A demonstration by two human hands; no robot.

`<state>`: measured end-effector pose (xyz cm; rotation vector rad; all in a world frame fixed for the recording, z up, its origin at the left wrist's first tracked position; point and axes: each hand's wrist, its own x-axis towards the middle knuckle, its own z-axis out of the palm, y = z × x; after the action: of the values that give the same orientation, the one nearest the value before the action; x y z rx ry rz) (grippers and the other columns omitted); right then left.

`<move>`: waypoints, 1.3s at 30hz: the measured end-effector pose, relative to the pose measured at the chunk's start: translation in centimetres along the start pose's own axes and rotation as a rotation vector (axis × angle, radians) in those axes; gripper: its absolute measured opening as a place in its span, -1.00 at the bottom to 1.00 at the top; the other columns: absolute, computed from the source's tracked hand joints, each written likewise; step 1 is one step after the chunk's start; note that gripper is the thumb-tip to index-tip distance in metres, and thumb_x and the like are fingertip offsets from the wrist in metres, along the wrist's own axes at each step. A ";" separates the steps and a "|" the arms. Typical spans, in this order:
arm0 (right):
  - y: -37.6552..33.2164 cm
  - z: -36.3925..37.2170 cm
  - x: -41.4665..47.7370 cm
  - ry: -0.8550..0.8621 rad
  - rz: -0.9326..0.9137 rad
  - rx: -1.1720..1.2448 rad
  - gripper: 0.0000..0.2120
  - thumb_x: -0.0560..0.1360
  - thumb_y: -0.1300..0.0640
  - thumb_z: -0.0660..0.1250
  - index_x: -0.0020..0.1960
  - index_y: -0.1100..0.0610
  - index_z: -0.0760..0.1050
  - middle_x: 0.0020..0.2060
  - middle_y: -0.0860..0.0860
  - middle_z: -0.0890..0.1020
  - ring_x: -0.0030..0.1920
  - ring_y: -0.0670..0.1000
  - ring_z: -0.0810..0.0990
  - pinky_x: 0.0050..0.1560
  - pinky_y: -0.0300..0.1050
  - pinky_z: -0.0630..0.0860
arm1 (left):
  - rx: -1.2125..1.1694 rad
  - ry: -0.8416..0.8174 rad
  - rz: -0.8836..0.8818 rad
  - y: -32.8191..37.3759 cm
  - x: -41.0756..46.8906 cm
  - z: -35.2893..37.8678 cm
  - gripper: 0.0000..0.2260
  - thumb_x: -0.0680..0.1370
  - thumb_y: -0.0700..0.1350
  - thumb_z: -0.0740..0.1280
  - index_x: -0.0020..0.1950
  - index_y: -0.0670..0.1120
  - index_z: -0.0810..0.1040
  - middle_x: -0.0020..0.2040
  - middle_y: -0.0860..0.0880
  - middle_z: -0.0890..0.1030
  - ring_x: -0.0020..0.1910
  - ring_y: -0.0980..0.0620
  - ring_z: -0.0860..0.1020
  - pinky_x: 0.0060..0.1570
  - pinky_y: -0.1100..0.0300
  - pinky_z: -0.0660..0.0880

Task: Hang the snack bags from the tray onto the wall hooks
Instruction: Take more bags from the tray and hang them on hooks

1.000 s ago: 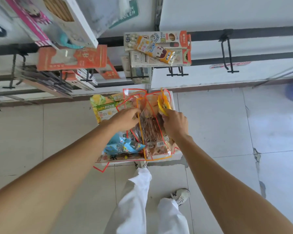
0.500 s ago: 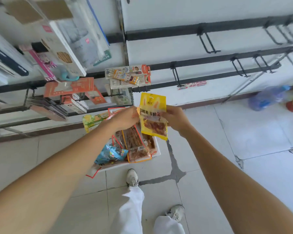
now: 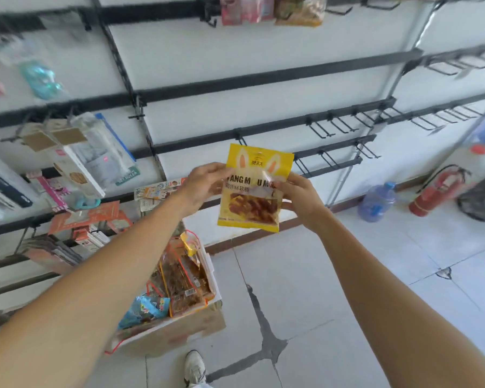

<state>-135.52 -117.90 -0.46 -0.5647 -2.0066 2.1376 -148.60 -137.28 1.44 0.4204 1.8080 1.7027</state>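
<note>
A yellow snack bag (image 3: 256,191) with rabbit ears printed on it is held upright in front of the wall. My left hand (image 3: 205,183) pinches its left edge and my right hand (image 3: 300,200) pinches its right edge. Just above the bag's top, a black wall hook (image 3: 240,139) juts from a rail. Several bare hooks (image 3: 333,127) line the rails to the right. Below my hands the tray (image 3: 185,329), a cardboard box on the floor, holds several more snack bags (image 3: 184,278), orange-edged and blue.
Stationery packs (image 3: 90,161) hang on the rails at left. More snack bags (image 3: 272,9) hang at the top. A blue water jug (image 3: 377,201) and a red fire extinguisher (image 3: 437,190) stand on the floor at right. My shoe (image 3: 195,369) is near the box.
Both hands lifted the yellow bag out of the tray and raised it up toward the wall rails. The view tilted upward, showing higher rails and hooks.
</note>
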 end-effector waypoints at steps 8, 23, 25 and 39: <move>-4.5 -9.2 -4.4 0.135 -0.104 0.066 -0.83 0.60 0.25 0.29 0.13 0.15 0.60 -0.09 0.07 0.70 -0.14 0.04 0.68 -0.20 -0.10 0.64 | 0.121 -0.066 0.202 8.6 -0.1 11.3 -0.87 0.51 -0.21 0.44 -0.03 -0.10 0.51 -0.07 -0.15 0.70 -0.09 -0.09 0.67 -0.04 -0.06 0.60; -16.1 -20.6 -4.0 0.491 -0.531 0.033 -0.74 0.55 0.16 0.40 0.20 0.08 0.46 -0.08 0.11 0.68 -0.14 0.01 0.66 -0.11 -0.09 0.59 | 0.064 -0.094 0.470 19.3 2.8 25.4 -0.88 0.51 -0.18 0.44 -0.16 -0.03 0.54 -0.15 -0.03 0.70 -0.21 0.00 0.63 -0.19 0.12 0.52; -17.6 -21.7 -3.1 0.515 -0.566 0.089 -0.87 0.54 0.19 0.40 0.03 0.10 0.47 -0.17 0.08 0.65 -0.22 0.02 0.62 -0.17 -0.03 0.55 | 0.028 -0.116 0.517 20.9 3.7 27.2 -0.89 0.52 -0.19 0.43 -0.17 -0.03 0.55 -0.15 -0.02 0.70 -0.21 0.00 0.62 -0.21 0.14 0.53; -25.6 -28.9 3.5 0.578 -0.660 -0.254 -0.84 0.56 0.26 0.34 -0.12 0.06 0.42 -0.30 0.03 0.63 -0.28 -0.03 0.57 -0.19 -0.14 0.48 | 0.503 -0.057 0.966 27.9 16.3 29.4 -0.71 0.55 -0.11 0.38 0.28 -0.02 0.54 0.12 0.07 0.60 0.05 0.10 0.57 0.01 0.25 0.51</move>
<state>-131.54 -87.57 23.35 -0.4047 -1.7896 1.1835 -147.67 -100.91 25.67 1.7580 2.1358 1.7019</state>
